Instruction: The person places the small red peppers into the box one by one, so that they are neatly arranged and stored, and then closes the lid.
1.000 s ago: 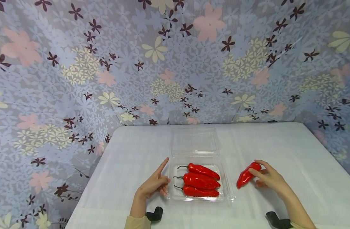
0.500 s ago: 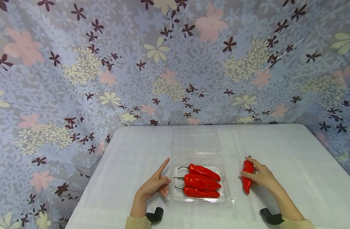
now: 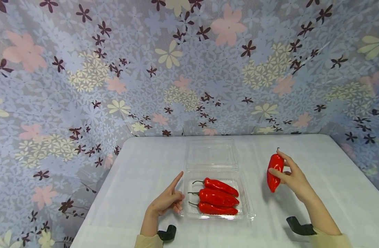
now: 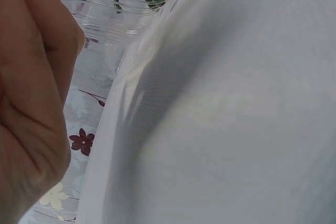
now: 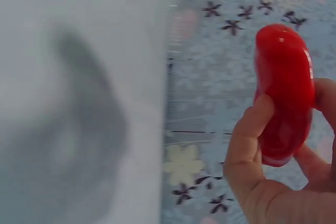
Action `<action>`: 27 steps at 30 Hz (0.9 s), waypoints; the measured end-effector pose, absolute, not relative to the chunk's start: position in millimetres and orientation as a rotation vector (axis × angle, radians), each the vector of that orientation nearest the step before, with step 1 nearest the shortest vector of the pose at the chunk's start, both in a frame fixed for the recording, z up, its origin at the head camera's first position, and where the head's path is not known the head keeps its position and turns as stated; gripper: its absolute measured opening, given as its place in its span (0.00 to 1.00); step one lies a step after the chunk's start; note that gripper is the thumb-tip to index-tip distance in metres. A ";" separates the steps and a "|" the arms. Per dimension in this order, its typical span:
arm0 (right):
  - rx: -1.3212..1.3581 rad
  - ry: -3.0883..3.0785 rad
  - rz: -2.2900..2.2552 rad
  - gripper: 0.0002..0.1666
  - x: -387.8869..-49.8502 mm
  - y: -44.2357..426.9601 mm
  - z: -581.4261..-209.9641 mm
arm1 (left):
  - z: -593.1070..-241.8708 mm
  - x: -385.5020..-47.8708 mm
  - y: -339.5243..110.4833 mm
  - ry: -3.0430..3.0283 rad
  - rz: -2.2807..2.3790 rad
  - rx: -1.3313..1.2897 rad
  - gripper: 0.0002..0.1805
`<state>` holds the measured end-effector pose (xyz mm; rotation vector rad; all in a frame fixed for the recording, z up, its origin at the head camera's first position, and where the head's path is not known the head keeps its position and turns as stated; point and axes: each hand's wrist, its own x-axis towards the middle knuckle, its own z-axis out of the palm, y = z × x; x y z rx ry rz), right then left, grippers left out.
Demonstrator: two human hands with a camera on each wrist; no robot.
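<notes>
Held upright above the table, a red pepper point(image 3: 274, 179) is pinched between the thumb and fingers of my right hand point(image 3: 292, 177). Its thin stem points up and its shadow falls on the table. In the right wrist view the pepper point(image 5: 283, 93) shows with the fingers on both sides. A clear plastic clamshell box point(image 3: 246, 206) has three red peppers point(image 3: 218, 197) lying side by side, stems to the left. My left hand point(image 3: 167, 199) grips the box's left rim with thumb and curled fingers, index finger straight along its side; the fingertips are partly hidden.
The box's clear lid point(image 3: 211, 153) lies folded back behind it. A white cloth covers the table point(image 3: 149, 162). Flowered fabric point(image 3: 189, 69) hangs behind and at both sides. A black wrist mount point(image 3: 167, 233) sits by the left wrist, another black mount point(image 3: 299, 226) by the right.
My right hand has turned the red pepper upright, stem up, and raised it off the table, away from me. The left hand and the peppers in the box stay put.
</notes>
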<state>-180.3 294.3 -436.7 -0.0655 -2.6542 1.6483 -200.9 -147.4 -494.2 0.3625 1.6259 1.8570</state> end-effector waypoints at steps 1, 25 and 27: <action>-0.040 -2.630 1.650 0.47 -182.3 294.2 -431.2 | -494.0 -200.9 -147.7 1.626 1.857 0.363 0.48; 1.123 -2.541 2.102 0.40 -235.3 214.0 -382.4 | -494.6 -204.1 -152.8 1.599 1.829 0.368 0.49; 1.176 -2.583 2.093 0.40 -239.9 207.0 -387.6 | -494.8 -203.7 -152.6 1.594 1.829 0.368 0.49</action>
